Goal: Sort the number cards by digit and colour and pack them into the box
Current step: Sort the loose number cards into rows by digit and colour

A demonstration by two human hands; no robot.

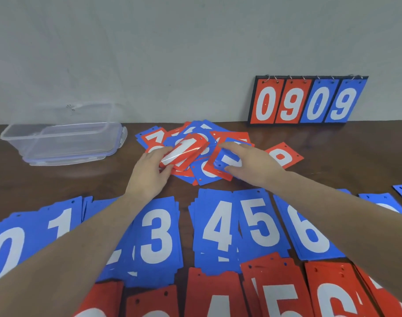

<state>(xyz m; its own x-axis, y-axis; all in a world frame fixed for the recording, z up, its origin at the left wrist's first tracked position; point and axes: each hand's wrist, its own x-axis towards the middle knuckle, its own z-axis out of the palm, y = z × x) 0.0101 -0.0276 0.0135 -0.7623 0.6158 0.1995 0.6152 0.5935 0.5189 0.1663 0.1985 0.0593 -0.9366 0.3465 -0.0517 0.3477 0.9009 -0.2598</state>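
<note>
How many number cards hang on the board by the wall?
4: red 0 at the left end, red 9 next, then blue 0, and blue 9 at the right end. More may hang behind them.

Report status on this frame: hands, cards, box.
Left hand grips red 1 card over the unsorted pile. Right hand pinches blue 5 card. Clear box far left, no cards seen inside. Path unobstructed.
</note>
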